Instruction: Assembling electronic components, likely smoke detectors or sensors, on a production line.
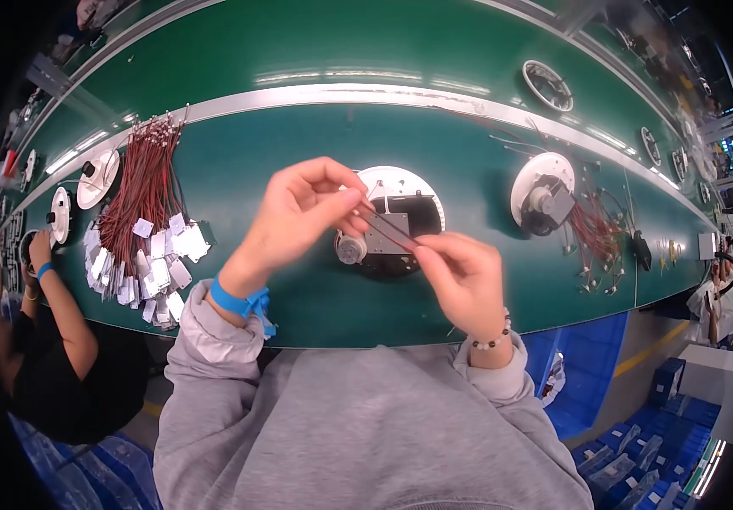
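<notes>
My left hand (pixel 309 206) and right hand (pixel 462 279) pinch the reddish wires (pixel 393 229) — apparently to hold them straight above the white round unit (pixel 406 180).

Cable bundle (pixel 139 174) left of central disc (pixel 411 182)

A person in grey sweatshirt (pixel 366 429), with one blue band and one bead bracelet at the wrists.
The sweatshirt is of soft, slightly mottled grey cloth, with many small folds near the waist; its left sleeve (pixel 201 374) and right sleeve (pixel 515 387) are long and loose, and both end in bunched cuffs of paler look. Below the bare left hand (pixel 303 208) sits a bright blue wristband (pixel 232 299), which seems knotted, with short loose ends on its right side. Below the bare right hand (pixel 473 285) goes a bracelet (pixel 492 342) of round beads, some pale and some dark.
</notes>
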Tool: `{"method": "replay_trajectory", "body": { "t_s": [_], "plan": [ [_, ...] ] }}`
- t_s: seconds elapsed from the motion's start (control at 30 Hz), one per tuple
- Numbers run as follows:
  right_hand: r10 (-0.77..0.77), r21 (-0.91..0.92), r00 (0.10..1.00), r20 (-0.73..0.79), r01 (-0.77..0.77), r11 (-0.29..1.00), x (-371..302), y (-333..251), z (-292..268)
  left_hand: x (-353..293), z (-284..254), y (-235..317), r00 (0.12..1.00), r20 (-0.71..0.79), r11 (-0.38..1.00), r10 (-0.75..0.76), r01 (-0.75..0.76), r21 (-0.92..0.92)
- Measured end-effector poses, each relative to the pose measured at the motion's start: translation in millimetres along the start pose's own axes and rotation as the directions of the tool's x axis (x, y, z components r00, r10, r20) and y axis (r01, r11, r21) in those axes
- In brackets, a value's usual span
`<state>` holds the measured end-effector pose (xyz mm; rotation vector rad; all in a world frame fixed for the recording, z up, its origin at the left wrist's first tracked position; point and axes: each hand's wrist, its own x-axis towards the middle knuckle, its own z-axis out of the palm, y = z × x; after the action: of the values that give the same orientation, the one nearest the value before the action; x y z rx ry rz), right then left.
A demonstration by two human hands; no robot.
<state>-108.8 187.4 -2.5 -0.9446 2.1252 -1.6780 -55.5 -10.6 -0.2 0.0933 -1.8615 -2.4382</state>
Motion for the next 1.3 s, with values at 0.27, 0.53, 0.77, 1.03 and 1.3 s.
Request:
{"method": "replay_trajectory", "body": {
  "t_s": [0.27,0.53,0.77,1.03,1.3],
  "plan": [
    [0.161,0.045,0.979,-0.128,-0.156,0.987,2.2,3.6,-10.3,20.8,-19.8,-31.1,0.971,-0.069,0.97,0.229,-0.222,0.098],
    [-0.082,-0.094,0.992,-0.097,0.073,0.993,11.2,6.9,2.4,12.7,21.9,-6.5,0.922,0.024,0.688,0.387,-0.306,0.658],
    [-0.174,-0.33,0.985,-0.005,0.162,0.93,15.3,-12.6,7.0,12.7,33.9,-8.3,0.877,0.168,0.642,0.449,-0.448,0.622],
    [-0.309,-0.331,0.95,-0.045,0.277,0.902,28.4,12.6,17.4,49.4,-30.3,-73.6,0.994,0.094,0.968,0.049,-0.07,0.243],
    [-0.273,-0.385,0.962,-0.019,0.244,0.89,41.1,18.1,12.2,30.0,-35.4,-68.9,0.999,-0.026,0.958,0.037,-0.028,0.286]
  ]
}}
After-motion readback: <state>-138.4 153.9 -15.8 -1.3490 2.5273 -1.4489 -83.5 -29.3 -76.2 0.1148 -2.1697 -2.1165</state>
